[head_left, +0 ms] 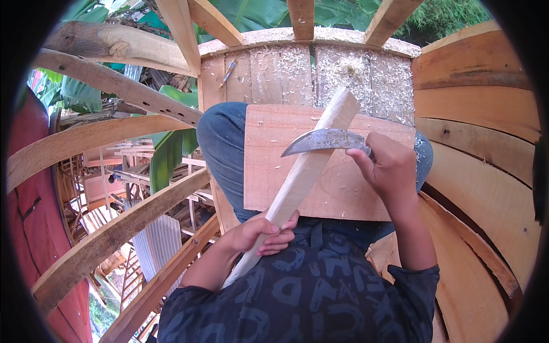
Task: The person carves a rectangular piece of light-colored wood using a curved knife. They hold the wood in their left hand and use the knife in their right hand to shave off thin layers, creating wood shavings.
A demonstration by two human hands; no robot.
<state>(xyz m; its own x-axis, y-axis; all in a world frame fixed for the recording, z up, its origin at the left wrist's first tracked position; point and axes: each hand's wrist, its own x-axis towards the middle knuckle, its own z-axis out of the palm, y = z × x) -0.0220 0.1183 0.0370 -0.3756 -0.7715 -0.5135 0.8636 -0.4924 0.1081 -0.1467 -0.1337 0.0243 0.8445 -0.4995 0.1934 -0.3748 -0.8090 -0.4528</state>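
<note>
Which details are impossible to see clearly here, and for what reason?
In the head view:
Curved grey metal blade: its handle is mostly hidden inside the right hand.
Long pale wooden strip: the left hand covers one part.
Blue denim trousers: partly under the flat pinkish wooden board.
Slim bluish object: too small to identify.

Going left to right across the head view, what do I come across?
Red panel, grey corrugated sheet, left hand, curved blade, right hand, plank wall.
</note>
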